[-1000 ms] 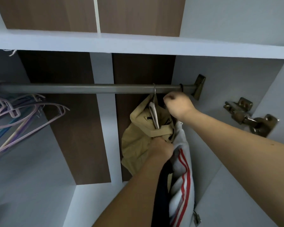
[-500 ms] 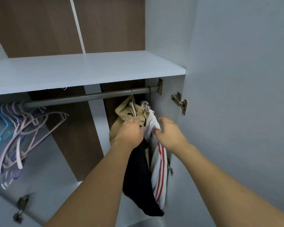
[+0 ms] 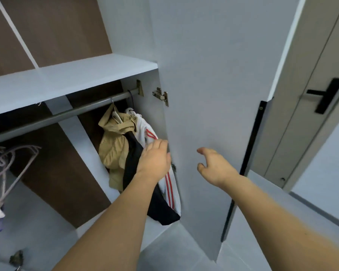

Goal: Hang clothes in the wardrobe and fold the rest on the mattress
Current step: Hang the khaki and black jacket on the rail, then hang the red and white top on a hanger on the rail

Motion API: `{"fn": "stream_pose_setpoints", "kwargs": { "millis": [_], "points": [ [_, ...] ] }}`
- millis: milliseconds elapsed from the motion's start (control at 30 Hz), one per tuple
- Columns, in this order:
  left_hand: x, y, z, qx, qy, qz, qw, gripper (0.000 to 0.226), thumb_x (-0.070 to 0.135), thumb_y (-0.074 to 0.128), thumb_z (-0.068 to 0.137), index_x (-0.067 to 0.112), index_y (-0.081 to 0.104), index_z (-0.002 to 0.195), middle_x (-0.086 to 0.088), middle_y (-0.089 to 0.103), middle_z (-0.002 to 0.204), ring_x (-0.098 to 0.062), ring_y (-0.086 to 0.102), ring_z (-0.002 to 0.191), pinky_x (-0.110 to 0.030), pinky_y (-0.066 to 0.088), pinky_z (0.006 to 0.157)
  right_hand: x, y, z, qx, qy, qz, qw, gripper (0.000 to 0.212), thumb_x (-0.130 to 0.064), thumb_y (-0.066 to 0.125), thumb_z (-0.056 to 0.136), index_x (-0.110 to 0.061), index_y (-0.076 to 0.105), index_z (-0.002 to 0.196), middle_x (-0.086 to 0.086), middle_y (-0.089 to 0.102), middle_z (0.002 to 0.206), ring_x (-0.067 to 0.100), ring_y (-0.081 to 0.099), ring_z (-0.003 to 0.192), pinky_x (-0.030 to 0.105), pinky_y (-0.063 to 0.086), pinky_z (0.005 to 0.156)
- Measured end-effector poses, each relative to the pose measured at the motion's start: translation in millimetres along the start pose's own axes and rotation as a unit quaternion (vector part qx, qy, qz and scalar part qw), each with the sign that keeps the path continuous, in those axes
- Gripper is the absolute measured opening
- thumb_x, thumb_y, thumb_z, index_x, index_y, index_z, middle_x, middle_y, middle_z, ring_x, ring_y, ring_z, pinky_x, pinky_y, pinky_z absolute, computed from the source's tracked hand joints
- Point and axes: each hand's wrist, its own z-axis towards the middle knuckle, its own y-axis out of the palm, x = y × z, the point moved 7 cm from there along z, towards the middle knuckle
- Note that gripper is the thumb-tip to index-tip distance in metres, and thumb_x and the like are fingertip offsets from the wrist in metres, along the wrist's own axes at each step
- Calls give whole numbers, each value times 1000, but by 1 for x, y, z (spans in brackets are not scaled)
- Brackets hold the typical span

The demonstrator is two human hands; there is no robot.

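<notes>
A tan jacket hangs from a hanger on the grey wardrobe rail, near the rail's right end. Right beside it hangs a white garment with red stripes and a black garment. My left hand is in front of these clothes with its fingers relaxed and nothing held; whether it touches the fabric I cannot tell. My right hand hovers in front of the open wardrobe door, fingers loosely curled, holding nothing.
Several empty pale purple and white hangers bunch at the rail's left end. A white shelf runs above the rail. A door hinge sticks out by the rail's right bracket. A room door with a black handle stands at right.
Both hands have let go of the hung clothes and pulled back. The view has drawn away from the wardrobe and turned to the right, bringing the wardrobe door and room door into sight.
</notes>
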Motion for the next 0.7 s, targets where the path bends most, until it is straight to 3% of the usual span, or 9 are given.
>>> {"fn": "stream_pose_setpoints", "kwargs": {
  "millis": [167, 333, 700],
  "points": [
    [74, 5, -24, 25, 74, -11, 997, 41, 22, 42, 103, 11, 45, 142, -5, 48, 143, -23, 45, 129, -35, 35, 110, 63, -22, -63, 11, 51, 12, 999, 54, -20, 49, 96, -16, 37, 148, 3, 40, 152, 21, 41, 138, 30, 34, 111],
    [191, 26, -81, 79, 184, -77, 977, 40, 10, 55, 94, 5, 55, 133, -13, 54, 136, -32, 53, 123, -44, 43, 106, 143, -72, -141, 45, 97, -1, 994, 52, -21, 51, 95, -17, 41, 146, 3, 43, 150, 20, 44, 135, 29, 35, 108],
    [479, 101, -130, 0, 343, -119, 932, 42, 14, 54, 94, 4, 53, 135, -13, 51, 139, -33, 48, 127, -46, 34, 114, 357, -178, -331, 147, 261, 9, 954, 53, -21, 51, 97, -11, 38, 147, 9, 40, 150, 27, 41, 136, 36, 33, 111]
  ]
}}
